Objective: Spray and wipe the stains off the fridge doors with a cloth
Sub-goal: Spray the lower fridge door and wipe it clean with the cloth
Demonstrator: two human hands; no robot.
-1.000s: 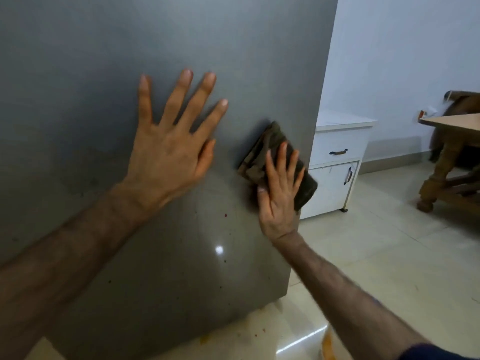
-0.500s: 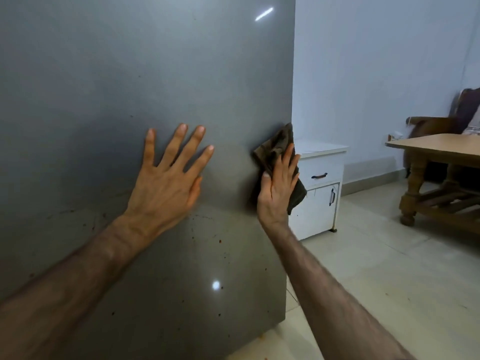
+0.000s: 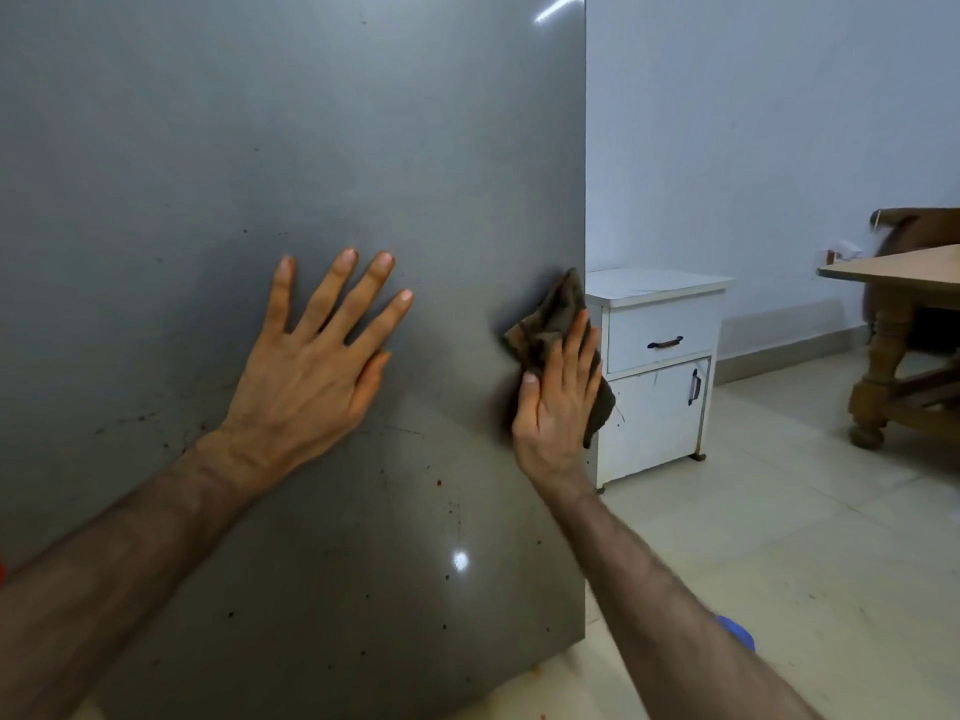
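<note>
The grey fridge door (image 3: 260,148) fills the left two thirds of the head view. Small dark and reddish specks dot its lower part, for instance a red stain (image 3: 439,482) below my hands. My left hand (image 3: 311,366) lies flat on the door with fingers spread, holding nothing. My right hand (image 3: 558,402) presses a crumpled brown cloth (image 3: 545,324) against the door at its right edge; part of the cloth hangs past the edge. No spray bottle is visible.
A white cabinet (image 3: 660,376) with a drawer and a door stands just right of the fridge. A wooden table (image 3: 904,283) and a chair are at the far right. Pale floor tiles (image 3: 779,537) stretch between, and something blue (image 3: 737,634) lies by my right forearm.
The view has tilted up, so the fridge's lower part sits lower in the frame. My right hand with the cloth slid toward the door's right edge. The left hand stays flat.
</note>
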